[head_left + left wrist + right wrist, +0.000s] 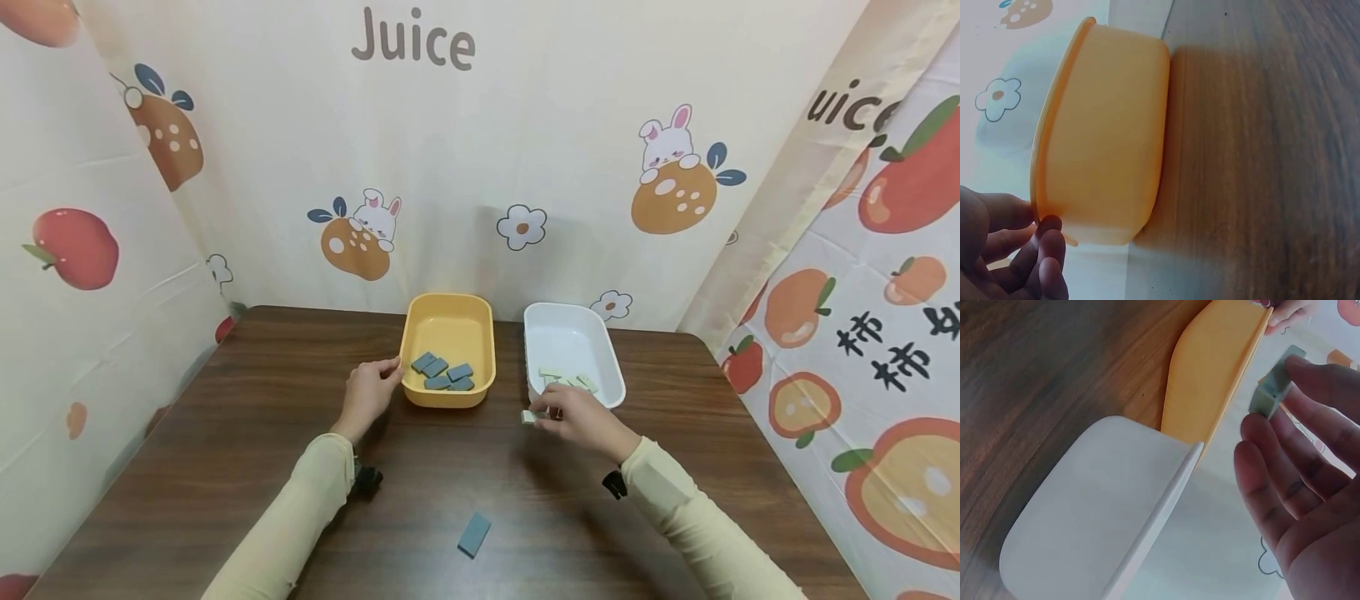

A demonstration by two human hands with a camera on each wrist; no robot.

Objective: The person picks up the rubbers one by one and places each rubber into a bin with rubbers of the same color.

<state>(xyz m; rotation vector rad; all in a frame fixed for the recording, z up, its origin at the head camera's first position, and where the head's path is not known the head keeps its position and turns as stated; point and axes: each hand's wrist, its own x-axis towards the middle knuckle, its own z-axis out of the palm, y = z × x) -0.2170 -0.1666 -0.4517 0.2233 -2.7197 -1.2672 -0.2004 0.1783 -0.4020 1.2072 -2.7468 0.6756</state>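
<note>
My left hand (pixel 371 393) pinches the rim of a yellow plastic bin (pixel 448 400) at its left side; the left wrist view shows thumb and fingertips at the rim (pixel 1036 181). Inside that bin lie several blue-grey rectangular tiles (pixel 438 382). Between the thumb and fingertips of my right hand (pixel 581 417) is a small pale green rectangular tile (pixel 1275 381), held just in front of a white plastic bin (pixel 617 383). Several pale yellow-green tiles (pixel 551 372) lie in the white bin, partly hidden by my hand.
A single blue-grey tile (pixel 474 535) lies on the dark wooden table (pixel 405 500) near the front. Both bins stand at the table's back edge, a narrow gap between them. A printed curtain (pixel 465 150) hangs directly behind, and others flank both sides.
</note>
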